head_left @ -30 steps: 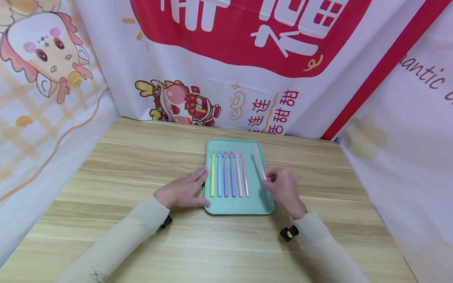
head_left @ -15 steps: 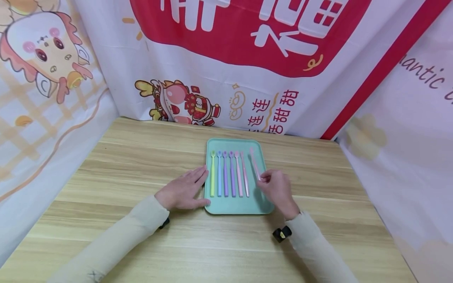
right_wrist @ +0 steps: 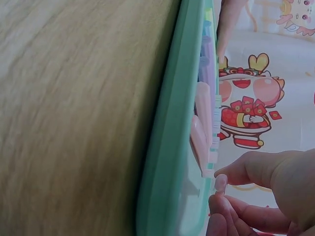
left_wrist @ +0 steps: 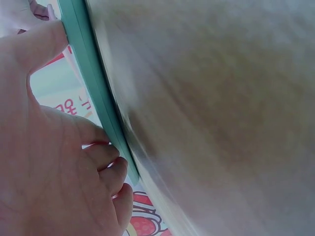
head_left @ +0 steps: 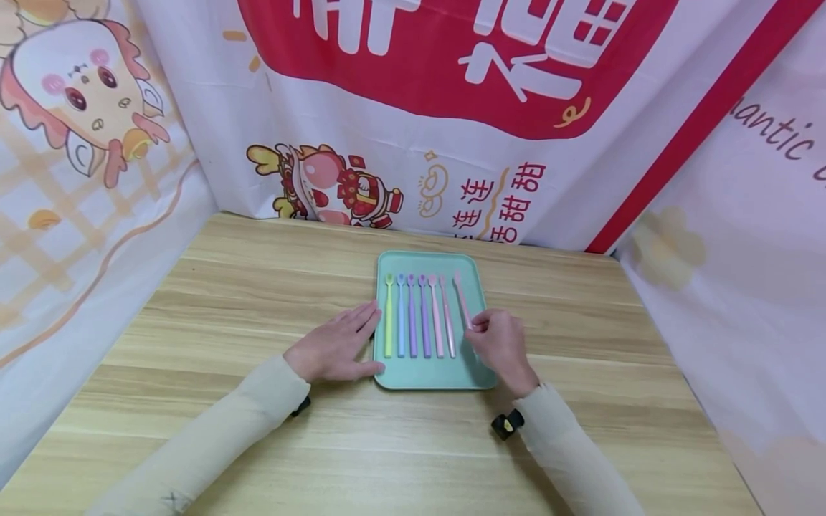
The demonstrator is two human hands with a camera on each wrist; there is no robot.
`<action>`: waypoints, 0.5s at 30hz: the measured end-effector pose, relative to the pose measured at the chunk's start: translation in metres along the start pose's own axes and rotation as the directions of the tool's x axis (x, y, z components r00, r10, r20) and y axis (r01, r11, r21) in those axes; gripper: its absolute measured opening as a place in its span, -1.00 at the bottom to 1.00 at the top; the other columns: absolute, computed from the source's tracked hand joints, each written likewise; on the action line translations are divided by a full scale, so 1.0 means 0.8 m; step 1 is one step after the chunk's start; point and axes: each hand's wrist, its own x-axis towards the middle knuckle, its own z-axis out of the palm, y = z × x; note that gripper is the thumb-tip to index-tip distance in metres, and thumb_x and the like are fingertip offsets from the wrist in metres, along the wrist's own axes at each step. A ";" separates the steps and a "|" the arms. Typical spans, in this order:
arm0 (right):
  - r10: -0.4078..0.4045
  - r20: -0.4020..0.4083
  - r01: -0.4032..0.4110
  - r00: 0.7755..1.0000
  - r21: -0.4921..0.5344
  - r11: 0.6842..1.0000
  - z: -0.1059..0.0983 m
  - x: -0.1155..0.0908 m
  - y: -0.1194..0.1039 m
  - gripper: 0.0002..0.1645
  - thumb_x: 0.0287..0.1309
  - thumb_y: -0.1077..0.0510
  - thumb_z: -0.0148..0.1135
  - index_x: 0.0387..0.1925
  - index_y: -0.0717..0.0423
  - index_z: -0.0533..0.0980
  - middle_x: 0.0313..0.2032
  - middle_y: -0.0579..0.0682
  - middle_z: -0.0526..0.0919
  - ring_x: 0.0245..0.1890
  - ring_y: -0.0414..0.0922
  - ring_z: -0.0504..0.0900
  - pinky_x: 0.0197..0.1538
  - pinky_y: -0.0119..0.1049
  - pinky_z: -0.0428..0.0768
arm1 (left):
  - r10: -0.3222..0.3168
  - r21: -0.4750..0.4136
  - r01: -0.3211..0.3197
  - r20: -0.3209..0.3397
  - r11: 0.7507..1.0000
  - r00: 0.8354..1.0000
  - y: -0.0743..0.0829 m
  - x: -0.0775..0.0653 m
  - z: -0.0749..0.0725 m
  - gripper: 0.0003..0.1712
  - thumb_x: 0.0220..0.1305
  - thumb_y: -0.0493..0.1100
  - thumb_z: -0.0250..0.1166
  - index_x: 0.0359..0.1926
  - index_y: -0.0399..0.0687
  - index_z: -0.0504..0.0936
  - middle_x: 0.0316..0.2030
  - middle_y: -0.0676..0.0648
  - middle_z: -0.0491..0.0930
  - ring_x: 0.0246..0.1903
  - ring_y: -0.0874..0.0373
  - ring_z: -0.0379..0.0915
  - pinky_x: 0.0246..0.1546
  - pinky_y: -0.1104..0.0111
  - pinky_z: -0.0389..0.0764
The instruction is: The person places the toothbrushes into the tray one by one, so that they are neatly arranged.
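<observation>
A teal tray (head_left: 477, 276) lies on the wooden table (head_left: 258, 287) with a row of several pastel toothbrushes (head_left: 413, 315) side by side in it. My right hand (head_left: 500, 344) pinches the handle of a pink toothbrush (head_left: 461, 297) over the tray's right part, just right of the row. My left hand (head_left: 335, 344) lies flat on the table with straight fingers, its thumb against the tray's left edge (left_wrist: 93, 88). In the right wrist view the fingertips (right_wrist: 221, 184) meet at the toothbrush handle (right_wrist: 201, 123) beside the tray rim (right_wrist: 172, 123).
Printed cloth banners (head_left: 413, 107) hang close behind the table and along both sides. Bare wood surrounds the tray on the left, right and near side.
My right hand has carried the pink toothbrush leftward and lower, from the tray's right edge to beside the row. The left hand has stayed in place.
</observation>
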 end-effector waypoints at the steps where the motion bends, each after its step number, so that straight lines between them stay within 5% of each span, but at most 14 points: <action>1: 0.004 0.004 -0.004 1.000 0.001 1.000 0.001 0.000 0.000 -0.81 0.12 0.30 0.41 -0.20 0.21 0.78 -0.36 0.07 0.79 -0.42 -0.14 0.69 -0.38 -0.38 0.69 | 0.001 0.000 -0.001 0.000 1.000 1.000 0.000 0.000 0.000 0.14 0.49 0.39 0.10 0.65 -0.38 -0.02 0.69 -0.35 -0.11 0.69 -0.24 -0.13 0.68 -0.09 0.06; 15: 0.008 0.013 -0.008 1.000 0.004 1.000 0.013 0.004 -0.001 -0.86 0.11 0.31 0.43 -0.25 0.22 0.77 -0.38 0.07 0.79 -0.44 -0.15 0.69 -0.39 -0.39 0.69 | 0.004 -0.016 -0.004 0.000 1.000 1.000 -0.003 0.001 0.000 0.15 0.49 0.40 0.10 0.65 -0.39 -0.02 0.69 -0.36 -0.11 0.69 -0.25 -0.13 0.68 -0.11 0.06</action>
